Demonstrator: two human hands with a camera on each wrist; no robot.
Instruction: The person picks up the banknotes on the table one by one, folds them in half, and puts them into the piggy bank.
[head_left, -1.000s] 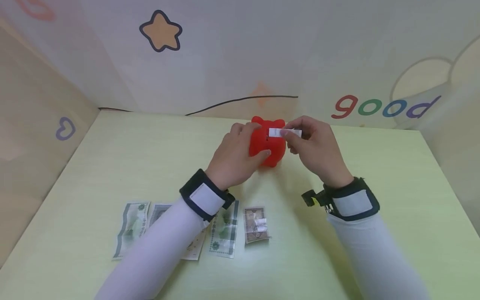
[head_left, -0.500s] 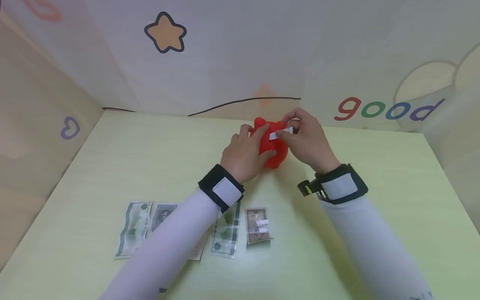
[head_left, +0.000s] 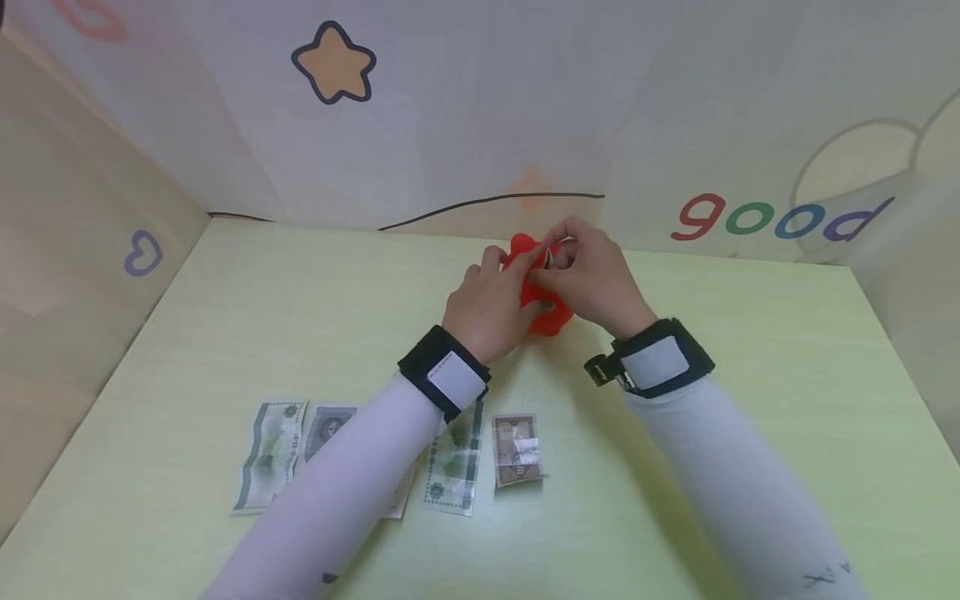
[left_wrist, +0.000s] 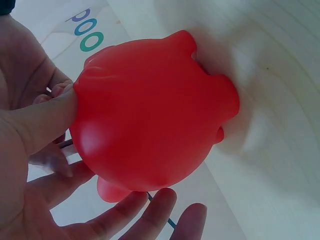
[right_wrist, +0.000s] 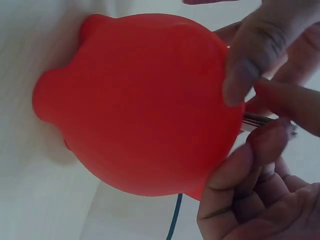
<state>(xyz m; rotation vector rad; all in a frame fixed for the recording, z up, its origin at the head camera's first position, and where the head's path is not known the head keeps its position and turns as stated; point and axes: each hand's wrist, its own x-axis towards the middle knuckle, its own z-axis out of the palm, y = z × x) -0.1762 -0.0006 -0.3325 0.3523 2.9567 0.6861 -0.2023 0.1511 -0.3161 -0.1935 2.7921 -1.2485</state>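
Note:
A red piggy bank (head_left: 553, 322) stands on its short legs on the table. My left hand (head_left: 486, 310) holds it from the left, thumb across its back and fingers around its far side, as the left wrist view also shows over the bank's round body (left_wrist: 145, 115). My right hand (head_left: 597, 279) pinches a folded banknote (right_wrist: 256, 121) between thumb and forefinger at the top of the bank. In the right wrist view the layered paper stands out from the top of the red shell. The slot itself is hidden behind the fingers.
Several flat banknotes lie on the table near me: a green one (head_left: 270, 458) and a grey one (head_left: 327, 427) at left, another green one (head_left: 454, 467) partly under my left forearm, and a small brown one (head_left: 517, 450). A printed wall (head_left: 480, 108) closes the back.
My right hand has moved left and in over the bank. The folded note, lying flat and visible before, is now turned and mostly covered by fingers. My left hand shifted slightly right with the bank.

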